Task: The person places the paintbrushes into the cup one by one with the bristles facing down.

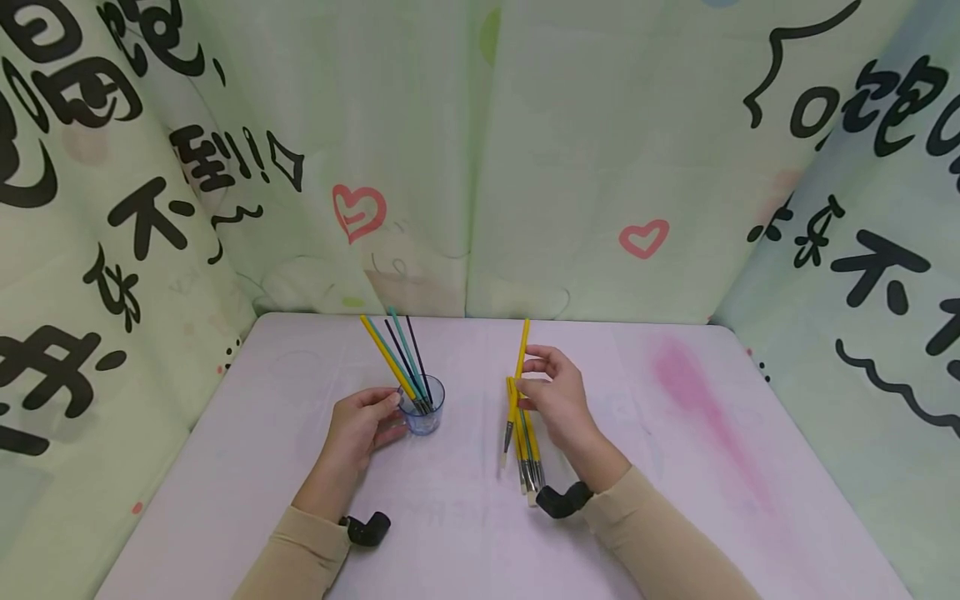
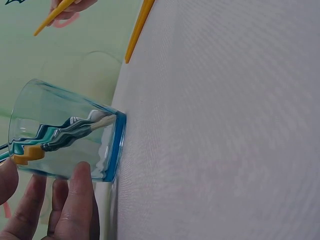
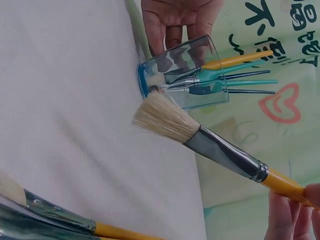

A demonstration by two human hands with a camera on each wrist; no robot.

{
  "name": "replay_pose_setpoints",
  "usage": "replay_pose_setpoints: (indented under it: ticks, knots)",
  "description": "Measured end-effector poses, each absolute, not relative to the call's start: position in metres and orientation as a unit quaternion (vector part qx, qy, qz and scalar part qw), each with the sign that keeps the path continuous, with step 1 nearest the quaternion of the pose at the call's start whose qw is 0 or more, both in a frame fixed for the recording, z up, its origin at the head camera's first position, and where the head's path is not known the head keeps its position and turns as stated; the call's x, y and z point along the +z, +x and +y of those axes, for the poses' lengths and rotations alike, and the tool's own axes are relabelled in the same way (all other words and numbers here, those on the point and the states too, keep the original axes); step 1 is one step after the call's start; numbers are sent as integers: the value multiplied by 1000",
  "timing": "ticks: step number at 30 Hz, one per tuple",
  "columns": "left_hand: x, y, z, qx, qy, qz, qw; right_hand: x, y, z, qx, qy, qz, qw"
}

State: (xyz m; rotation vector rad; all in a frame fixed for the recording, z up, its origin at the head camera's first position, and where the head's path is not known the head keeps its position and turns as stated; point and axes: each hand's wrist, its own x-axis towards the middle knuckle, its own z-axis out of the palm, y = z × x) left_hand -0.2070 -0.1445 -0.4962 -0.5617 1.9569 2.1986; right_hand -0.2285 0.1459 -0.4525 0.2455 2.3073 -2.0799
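Note:
My left hand (image 1: 360,425) grips a clear, blue-tinted plastic cup (image 1: 427,427) by its side, thumb near the rim in the left wrist view. Several paintbrushes stand in the cup, bristles down: a yellow-handled brush (image 1: 384,350), teal ones and dark ones. With its fingertips my right hand (image 1: 558,396) pinches the yellow handle of a wide flat paintbrush (image 3: 225,152), whose pale bristles point down. Below that hand, several more paintbrushes (image 1: 528,450) lie in a bunch on the table, mostly yellow-handled, bristles toward me.
A pale pinkish cloth covers the table (image 1: 465,533), with a bright pink patch (image 1: 697,383) at the right. Curtains (image 1: 555,167) with hearts and black lettering enclose the back and both sides. Each wrist wears a black camera mount (image 1: 367,529).

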Motion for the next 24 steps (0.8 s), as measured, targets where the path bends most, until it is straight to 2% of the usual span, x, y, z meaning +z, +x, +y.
replay_pose_setpoints:
  ticks: [24]
  knots:
    - [-498, -207, -145, 735, -183, 650, 72, -429, -230, 112, -702, 4, 710, -44]
